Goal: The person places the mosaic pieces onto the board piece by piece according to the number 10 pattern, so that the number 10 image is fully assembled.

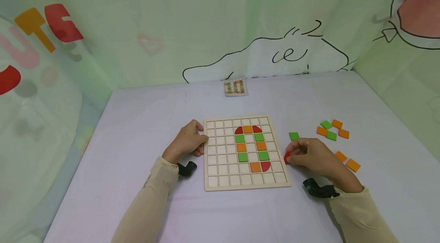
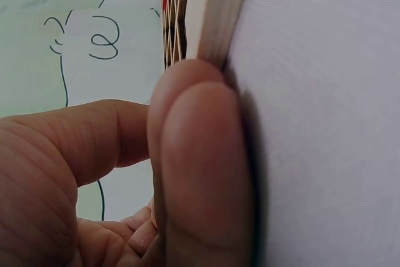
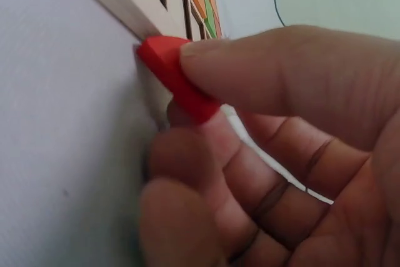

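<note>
Beside wooden grid board (image 1: pixel 221 159), right hand (image 1: pixel 314 155) pinches red piece (image 3: pixel 165 64), perhaps rounded.

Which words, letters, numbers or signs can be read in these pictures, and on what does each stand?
"T": large orange letter on the pale green backdrop.
"U": large pink letter, same backdrop.
Unclear: adjacent red shapes, black curved lines there.
Too small: dark marking on the beige left sleeve; any text on the multicoloured square card.
None visible: pale wooden grid board.
</note>
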{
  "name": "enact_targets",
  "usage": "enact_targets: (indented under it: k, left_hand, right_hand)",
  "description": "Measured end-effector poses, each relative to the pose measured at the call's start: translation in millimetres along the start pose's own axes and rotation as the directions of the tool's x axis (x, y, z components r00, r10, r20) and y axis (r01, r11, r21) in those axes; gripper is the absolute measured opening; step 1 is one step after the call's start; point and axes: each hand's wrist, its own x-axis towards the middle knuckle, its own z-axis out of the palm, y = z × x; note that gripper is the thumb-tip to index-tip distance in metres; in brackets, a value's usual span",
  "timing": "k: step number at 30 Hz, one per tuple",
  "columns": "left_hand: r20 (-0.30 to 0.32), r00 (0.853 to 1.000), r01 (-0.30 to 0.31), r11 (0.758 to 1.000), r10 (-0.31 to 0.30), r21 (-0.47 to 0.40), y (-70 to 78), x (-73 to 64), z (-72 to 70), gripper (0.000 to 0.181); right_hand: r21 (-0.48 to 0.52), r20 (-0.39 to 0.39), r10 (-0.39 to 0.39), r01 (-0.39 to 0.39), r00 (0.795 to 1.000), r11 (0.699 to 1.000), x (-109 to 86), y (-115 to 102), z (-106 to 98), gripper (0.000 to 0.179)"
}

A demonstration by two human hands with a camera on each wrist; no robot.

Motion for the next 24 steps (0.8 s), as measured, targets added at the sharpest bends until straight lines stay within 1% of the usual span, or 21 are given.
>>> enact_targets:
  k: [3, 6, 10, 16, 18, 20, 24]
  left_hand:
    - [-0.002, 1.0, 0.007, 1.0, -0.007, -0.001, -0.9, 0.1, -0.3, 0.03]
    - [-0.004, 1.0, 0.008, 1.0, -0.008, -0.003, -1.5, 0.7, 0.0, 0.03]
    - [0.007, 1.0, 0.0, 1.0, 0.0, -0.008, -1.8, 1.8, 0.3, 0.031]
    - [0.012, 1.0, 0.006, 1.0, -0.005, -0.02, -2.9, 2.1, 0.7, 0.031]
    - [0.008, 1.0, 0.004, 1.0, -0.004, -0.02, -3.0, 2.1, 0.4, 0.031]
    - [0.005, 1.0, -0.002, 1.0, 0.002, -0.018, -2.7, 1.9, 0.0, 0.03]
    - [0.0, 1.0, -0.007, 1.0, 0.007, -0.017, -2.5, 1.8, -0.3, 0.03]
  right_hand:
    - [0.022, -0.019, -0.011, 0.011, 1.0, 1.0, 1.2, -0.7, 2.2, 0.02]
    - [0.064, -0.04, -0.024, 0.027, 0.999, 0.998, 2.5, -1.3, 3.9, 0.021]
    - [0.146, -0.023, -0.035, 0.038, 0.999, 0.988, 3.1, -2.2, 4.6, 0.024]
    - [0.195, -0.036, -0.068, 0.074, 0.997, 0.978, -1.4, -7.4, -0.7, 0.026]
    - [0.232, -0.019, -0.092, 0.093, 0.996, 0.968, -1.4, -9.6, -1.3, 0.028]
    - [0.262, 0.015, -0.114, 0.106, 0.993, 0.959, 0.2, -12.4, -0.3, 0.03]
    - [0.287, 0.074, -0.151, 0.124, 0.986, 0.95, 4.9, -20.8, 5.0, 0.03]
